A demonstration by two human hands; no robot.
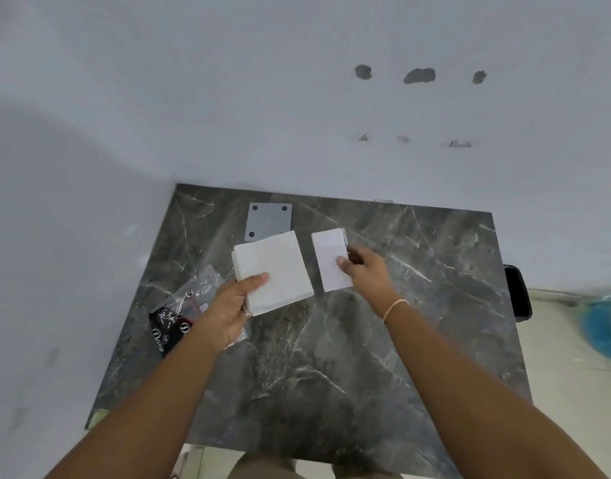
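We held our things over the dark stone table (331, 357). Our left hand (228, 312) gripped the big white napkin stack (276, 271) above its middle. Just right of it, our right hand (366, 274) pinched a smaller folded napkin (330, 261).

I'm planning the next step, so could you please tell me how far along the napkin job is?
Done: the plastic wrapper lies set aside on the table. In hand: the left hand grips the stack, and the right hand pinches one folded napkin. Left: the stack likely awaits handling.
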